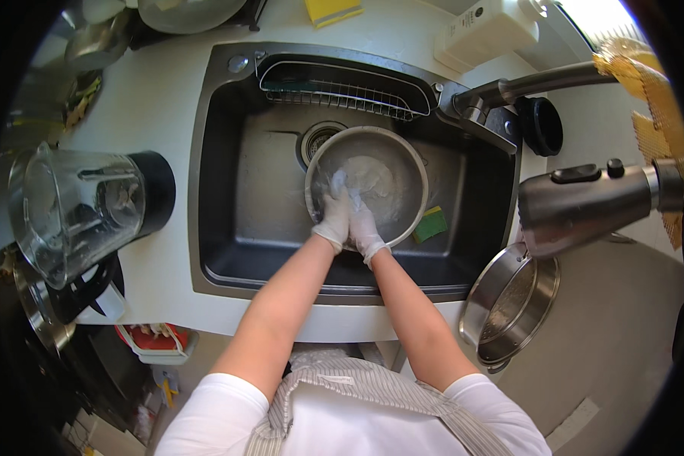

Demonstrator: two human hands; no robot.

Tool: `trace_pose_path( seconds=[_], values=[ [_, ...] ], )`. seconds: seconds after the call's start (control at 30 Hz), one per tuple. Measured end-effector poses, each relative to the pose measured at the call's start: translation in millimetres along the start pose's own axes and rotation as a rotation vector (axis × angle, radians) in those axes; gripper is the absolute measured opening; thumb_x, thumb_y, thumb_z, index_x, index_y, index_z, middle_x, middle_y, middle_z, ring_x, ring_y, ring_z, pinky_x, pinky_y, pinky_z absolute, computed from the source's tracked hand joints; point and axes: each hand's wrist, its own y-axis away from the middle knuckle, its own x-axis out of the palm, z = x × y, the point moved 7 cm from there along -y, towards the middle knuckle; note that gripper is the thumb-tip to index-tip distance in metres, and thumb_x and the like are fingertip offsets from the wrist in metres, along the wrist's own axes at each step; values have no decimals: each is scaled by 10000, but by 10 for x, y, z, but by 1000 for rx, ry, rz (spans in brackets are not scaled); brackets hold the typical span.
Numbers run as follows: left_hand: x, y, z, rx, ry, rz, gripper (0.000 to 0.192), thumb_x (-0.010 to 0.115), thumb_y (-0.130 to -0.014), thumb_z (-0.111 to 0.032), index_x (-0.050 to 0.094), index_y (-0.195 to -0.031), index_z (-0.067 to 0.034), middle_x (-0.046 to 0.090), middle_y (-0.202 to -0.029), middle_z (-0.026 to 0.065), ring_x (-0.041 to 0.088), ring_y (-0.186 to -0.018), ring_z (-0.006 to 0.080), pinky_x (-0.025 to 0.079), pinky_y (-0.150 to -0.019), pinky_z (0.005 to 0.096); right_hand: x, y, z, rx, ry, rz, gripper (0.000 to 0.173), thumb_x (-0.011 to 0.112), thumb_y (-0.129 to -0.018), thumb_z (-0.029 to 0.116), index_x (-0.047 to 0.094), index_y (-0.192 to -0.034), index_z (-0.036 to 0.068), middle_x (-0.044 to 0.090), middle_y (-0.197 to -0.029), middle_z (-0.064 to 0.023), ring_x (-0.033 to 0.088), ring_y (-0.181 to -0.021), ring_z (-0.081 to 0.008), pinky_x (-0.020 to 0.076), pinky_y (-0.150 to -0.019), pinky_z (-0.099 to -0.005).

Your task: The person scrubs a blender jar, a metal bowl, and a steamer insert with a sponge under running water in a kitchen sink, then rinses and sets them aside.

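Observation:
A round metal bowl point(416, 171) sits in the dark sink point(262, 211), partly over the drain point(319, 139), with cloudy liquid in it. My left hand point(335, 214) and my right hand point(366, 225), both in thin whitish gloves, reach over the bowl's near rim. They are side by side and touching, fingers down inside the bowl. Something pale and wet is at the fingertips; whether it is glove or a held thing cannot be told. A green and yellow sponge point(430, 224) lies on the sink floor just right of the bowl.
A wire rack point(342, 96) hangs at the sink's back wall. The faucet point(593, 199) and a steel steamer pot point(510, 308) are on the right, a glass blender jug point(91, 199) on the left. A white bottle point(490, 31) and a yellow cloth point(333, 10) lie behind.

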Motion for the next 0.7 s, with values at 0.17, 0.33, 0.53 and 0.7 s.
trace_pose_path(
  seconds=[0.17,0.33,0.53,0.7],
  values=[
    [118,246,28,-364,358,221,362,570,-973,-409,630,-1057,-62,674,-944,124,641,-850,268,535,-742,415,49,480,819,-358,939,61,224,520,-956,173,598,-1108,27,644,-1179,-197,656,-871,-357,524,-764,-445],
    [271,655,-249,-123,-2,62,455,480,-1008,-469,663,-1016,-53,661,-935,84,596,-822,214,493,-737,394,-340,385,784,-299,1217,-23,192,550,-927,228,632,-992,67,676,-1049,-188,679,-654,-375,557,-608,-493],
    [10,301,-268,-280,221,24,480,444,-1014,-483,475,-1355,-146,565,-1322,121,582,-1148,303,388,-1014,497,-1129,202,1155,-274,1060,-522,432,700,-840,287,610,-1202,70,593,-1144,-173,572,-1081,-399,459,-934,-473],
    [-28,157,82,-131,214,4,423,485,-1001,-376,501,-1328,-108,583,-1280,132,591,-1112,306,421,-999,521,-510,77,452,-159,1189,222,384,662,-849,262,636,-1204,121,622,-1074,-194,587,-1029,-394,468,-912,-456]
  ],
)
